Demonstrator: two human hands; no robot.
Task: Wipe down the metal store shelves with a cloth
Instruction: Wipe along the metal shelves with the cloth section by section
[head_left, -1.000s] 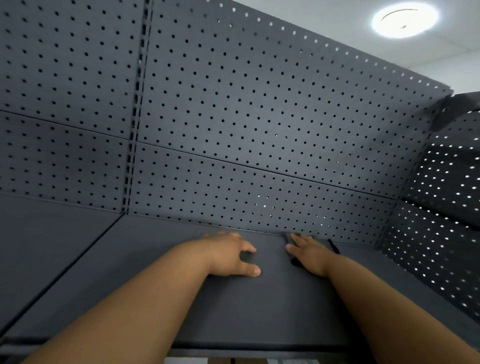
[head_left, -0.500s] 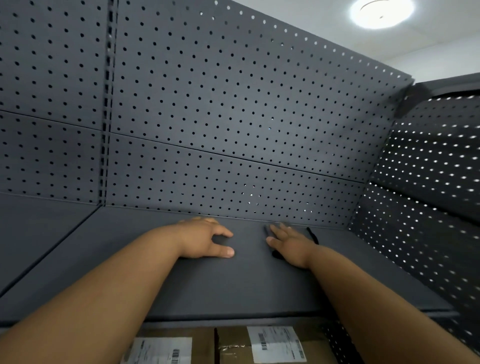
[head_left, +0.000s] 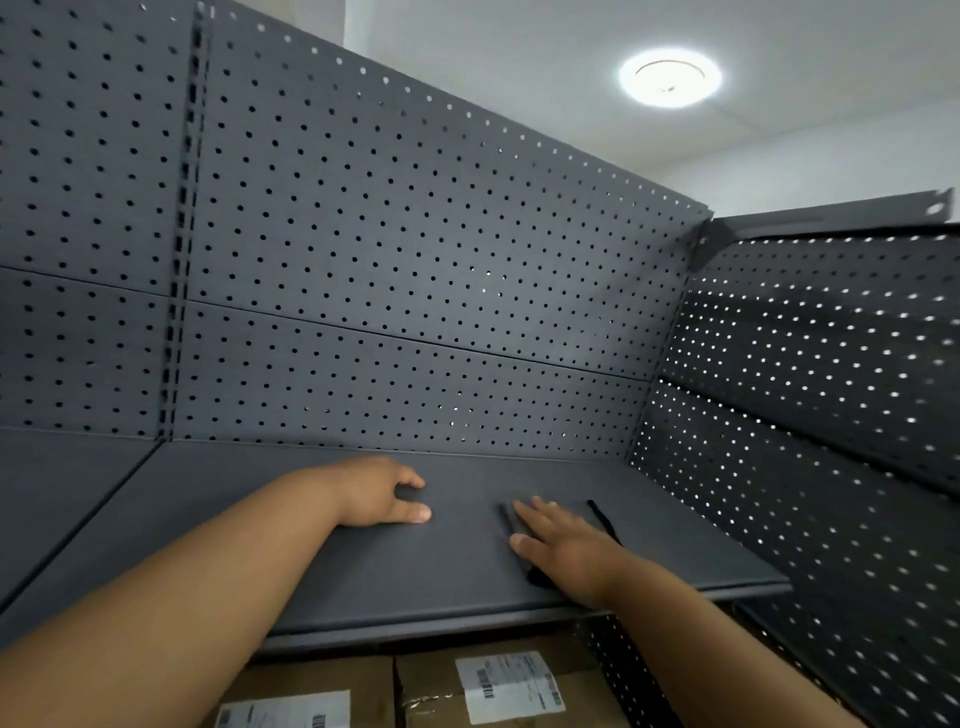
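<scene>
A dark grey metal shelf runs across the middle of the view. My right hand lies flat on a dark cloth and presses it onto the shelf with straight fingers. The cloth is nearly the shelf's colour, and only its edges show around the hand. My left hand rests on the bare shelf to the left of it, fingers loosely bent and thumb stretched out, holding nothing.
A perforated back panel rises behind the shelf and a perforated side panel closes it on the right. A slotted upright divides the bays. Cardboard boxes with labels sit below the shelf's front edge.
My right hand and the cloth have slid back toward the shelf's front edge. My left hand stays on the shelf. The view has tilted down, showing the boxes underneath.
</scene>
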